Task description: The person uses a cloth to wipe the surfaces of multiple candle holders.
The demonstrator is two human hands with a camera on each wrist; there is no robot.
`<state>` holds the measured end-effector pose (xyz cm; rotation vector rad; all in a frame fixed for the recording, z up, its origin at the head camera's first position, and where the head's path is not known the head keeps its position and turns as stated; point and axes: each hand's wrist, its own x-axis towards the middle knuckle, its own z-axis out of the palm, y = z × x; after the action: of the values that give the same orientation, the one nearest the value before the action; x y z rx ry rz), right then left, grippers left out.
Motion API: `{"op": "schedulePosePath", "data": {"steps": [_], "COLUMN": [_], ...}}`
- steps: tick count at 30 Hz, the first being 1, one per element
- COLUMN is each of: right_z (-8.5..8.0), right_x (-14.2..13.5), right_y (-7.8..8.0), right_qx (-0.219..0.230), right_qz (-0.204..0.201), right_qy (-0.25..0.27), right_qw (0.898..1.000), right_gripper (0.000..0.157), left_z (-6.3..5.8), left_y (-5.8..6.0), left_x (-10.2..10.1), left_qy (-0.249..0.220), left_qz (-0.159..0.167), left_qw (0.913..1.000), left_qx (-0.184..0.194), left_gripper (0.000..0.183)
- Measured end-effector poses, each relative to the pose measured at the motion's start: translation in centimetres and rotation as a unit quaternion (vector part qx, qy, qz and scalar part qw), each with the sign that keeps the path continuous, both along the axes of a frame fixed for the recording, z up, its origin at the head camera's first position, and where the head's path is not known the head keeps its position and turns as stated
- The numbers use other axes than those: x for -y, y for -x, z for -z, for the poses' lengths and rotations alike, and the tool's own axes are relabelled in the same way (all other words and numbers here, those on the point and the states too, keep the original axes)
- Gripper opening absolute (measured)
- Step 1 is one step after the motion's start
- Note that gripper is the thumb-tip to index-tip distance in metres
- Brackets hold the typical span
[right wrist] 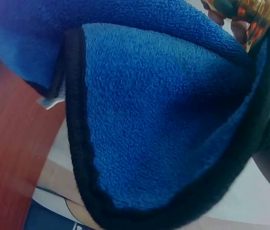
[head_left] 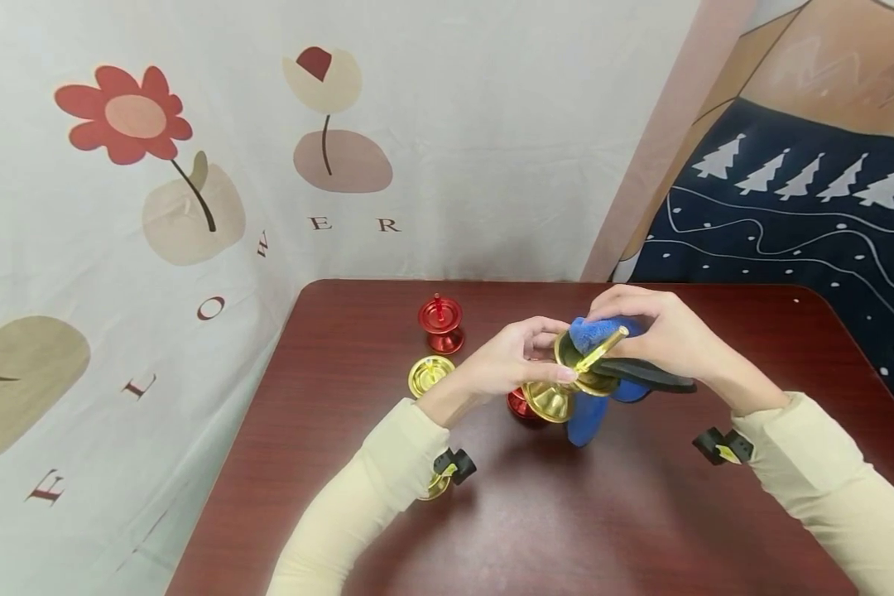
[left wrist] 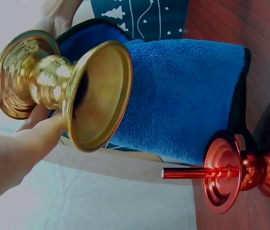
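Note:
My left hand [head_left: 510, 356] grips a gold candle holder [left wrist: 51, 84] with a hollow flared foot and a spike in its dish. Held above the table, the holder is tilted, its foot toward the left wrist camera. From the right, my right hand [head_left: 659, 331] pinches a blue towel [right wrist: 140, 110] with dark edging against the holder's dish. The towel's loose part hangs below the hand. In the right wrist view the towel hides most of the right fingers. Beneath the held holder, a red candle holder [left wrist: 221, 172] stands on the table, partly covered in the head view.
Another red candle holder [head_left: 443, 323] stands near the back of the dark red table [head_left: 328, 364]. A gold one [head_left: 430, 374] is in front of it, and a further gold piece [head_left: 435, 487] shows partly under the left forearm. Printed cloths [head_left: 477, 149] hang behind the table.

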<state>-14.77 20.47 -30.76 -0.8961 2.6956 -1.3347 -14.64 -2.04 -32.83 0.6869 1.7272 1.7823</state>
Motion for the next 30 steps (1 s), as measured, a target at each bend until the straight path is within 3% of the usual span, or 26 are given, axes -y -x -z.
{"op": "schedulePosePath", "data": {"steps": [4, 9, 12, 16, 18, 20, 25, 30], "right_z": [-0.1, 0.5, 1.2, 1.9, 2.1, 2.1, 1.4, 0.6], "right_x": [0.0, 0.2, 0.6, 1.2, 1.4, 1.3, 1.0, 0.9], "right_y": [0.0, -0.6, -1.2, -1.9, -2.0, -2.0, -1.6, -1.0], "right_qx": [0.005, 0.038, 0.075, 0.107, 0.106, 0.101, 0.101, 0.108], "right_qz": [0.014, 0.072, 0.101, 0.147, 0.166, 0.178, 0.182, 0.174], "right_qy": [-0.013, -0.003, 0.033, 0.052, 0.052, 0.048, 0.049, 0.048], "right_qw": [1.000, 0.997, 0.992, 0.982, 0.979, 0.978, 0.977, 0.978], "right_gripper": [0.028, 0.029, 0.035, 0.043, 0.045, 0.045, 0.044, 0.044], "left_z": [0.1, 0.3, 0.4, 0.9, 1.0, 1.0, 1.2, 1.3], "left_y": [-0.1, -0.2, -0.3, -0.5, -0.7, -0.8, -0.7, -0.2], "left_x": [-0.1, -0.2, -0.2, -0.6, -0.9, -1.1, -1.3, -0.8], "left_qy": [0.001, 0.022, 0.054, 0.121, 0.152, 0.173, 0.197, 0.155], "left_qz": [-0.007, -0.066, -0.115, -0.175, -0.195, -0.199, -0.168, -0.126], "left_qw": [0.9999, 0.9954, 0.9854, 0.9622, 0.9521, 0.9475, 0.9555, 0.9746], "left_qx": [-0.013, -0.066, -0.113, -0.170, -0.180, -0.180, -0.141, -0.102], "left_gripper": [0.050, 0.057, 0.063, 0.071, 0.073, 0.076, 0.081, 0.076]}}
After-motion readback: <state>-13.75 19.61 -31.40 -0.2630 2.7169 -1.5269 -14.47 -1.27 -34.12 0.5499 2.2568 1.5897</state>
